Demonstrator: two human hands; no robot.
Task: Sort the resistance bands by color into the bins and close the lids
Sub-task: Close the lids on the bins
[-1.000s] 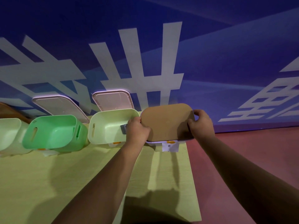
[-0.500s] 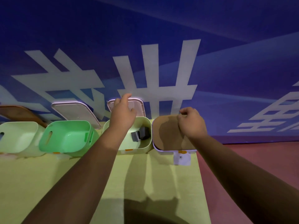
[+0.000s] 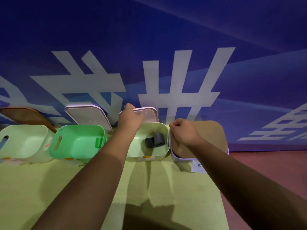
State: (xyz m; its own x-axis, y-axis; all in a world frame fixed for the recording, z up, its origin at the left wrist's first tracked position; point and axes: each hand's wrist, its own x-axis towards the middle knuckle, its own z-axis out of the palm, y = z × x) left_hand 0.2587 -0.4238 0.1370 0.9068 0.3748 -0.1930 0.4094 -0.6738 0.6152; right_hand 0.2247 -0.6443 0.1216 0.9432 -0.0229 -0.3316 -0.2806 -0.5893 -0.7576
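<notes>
Head view: rightmost bin (image 3: 176, 156) is lidded and three stand open; the left hand (image 3: 131, 120) grips, fingers curled, the pink lid (image 3: 149, 115) leaning behind the pale bin (image 3: 164, 146) holding two grey bands (image 3: 156, 140), while the fingers of the right hand (image 3: 184, 131) are curled together, empty, over the brown lid (image 3: 207, 135).

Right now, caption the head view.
Left hand holds the pink lid behind the bin of grey bands; fisted right hand over the brown lid.

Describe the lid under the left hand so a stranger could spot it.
On the table against the blue wall, the lid leans behind the pale bin holding two dark rolls. Its pinkish twin stands behind the bright green bin; the brown lid lies shut.
</notes>
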